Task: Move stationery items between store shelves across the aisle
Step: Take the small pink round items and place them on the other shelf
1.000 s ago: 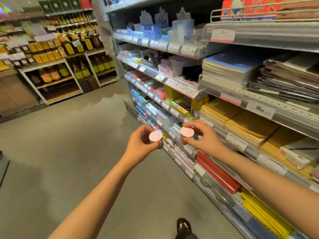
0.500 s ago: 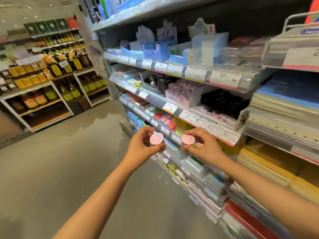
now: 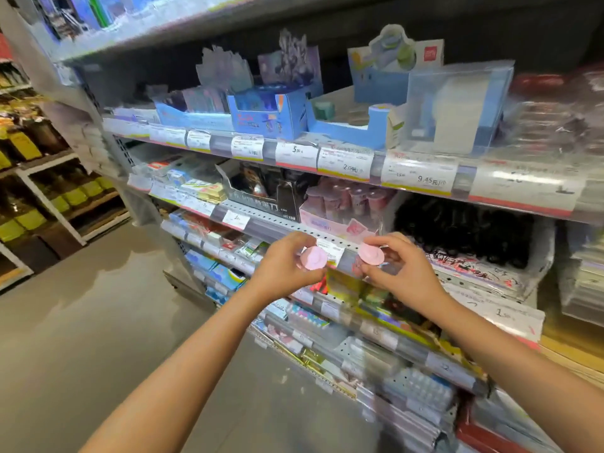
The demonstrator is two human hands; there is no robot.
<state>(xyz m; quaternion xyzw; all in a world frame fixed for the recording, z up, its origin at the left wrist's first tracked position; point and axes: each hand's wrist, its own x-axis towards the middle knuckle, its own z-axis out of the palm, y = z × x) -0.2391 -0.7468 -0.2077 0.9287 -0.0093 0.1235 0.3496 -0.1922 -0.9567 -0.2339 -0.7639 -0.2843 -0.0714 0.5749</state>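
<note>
Pots were held one in each hand, pink caps turned toward the camera: the left pot (image 3: pixel 313 257) was gripped by the curled fingers of the left hand (image 3: pixel 287 269), the right pot (image 3: pixel 371 254) was pinched by the right hand (image 3: pixel 403 273). Both were carried level with the front edge of the middle shelf (image 3: pixel 281 228), just near of it. The pink tray (image 3: pixel 340 220) of like-capped pots was set on that shelf, directly far of and slightly above the hands, between a black box (image 3: pixel 264 191) on the left and a dark heap (image 3: pixel 464 230) on the right. The right hand was judged nearer the tray; the left lay a little further left. Each pot's long axis ran roughly away from the camera, so only caps were shown; the bodies were hidden by fingers. Free slots in the tray could not be made out, its front lip and blur covering them. Shelf labels were mostly unreadable, and the right side was smeared by motion.
</note>
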